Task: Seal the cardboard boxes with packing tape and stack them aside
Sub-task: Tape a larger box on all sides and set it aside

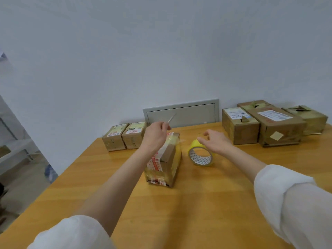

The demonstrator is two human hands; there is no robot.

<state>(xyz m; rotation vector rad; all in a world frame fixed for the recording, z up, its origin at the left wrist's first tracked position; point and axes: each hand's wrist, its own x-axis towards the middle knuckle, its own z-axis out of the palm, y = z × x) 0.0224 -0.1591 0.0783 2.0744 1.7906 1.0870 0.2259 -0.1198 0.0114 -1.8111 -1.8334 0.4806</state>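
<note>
**Progress:** centre box (167, 159) sits mid-frame on the table. Clear tape runs across its top w/ a loose end sticking out toward the roll. Looks taped, but strip prob. not yet cut free or pressed flat.
- L hand (156, 135) above box's far end, fingers curled round thin metal blade (171, 119) pointing up-right. Knife or scissors, can't tell.
- R hand (216, 141) right of centre, fingers relaxed & spread, holding nothing. It hovers over the yellow tape roll (201, 155), which stands on edge just beside the box. Contact w/ roll unclear.

**Done, by guess:** two small boxes (133, 136) side by side at upper left of table, tops flat. Maybe the set-aside lot; not stacked on each other.

**Left:** box group (280, 130) at right edge, mid-height, approx. four. Some have torn or open tops, so likely awaiting tape. Job looks early-to-mid.

**Surface/room:**
- Table (179, 212) is orange wood-look, smooth, slight gloss.
- Wall (161, 51) is plain pale grey-white, w/ a grey wall panel (181, 112) behind the table at centre.
- Left edge of frame shows floor & blurred furniture, unreadable.
- White sleeves (296, 203) at the bottom corners.
</note>
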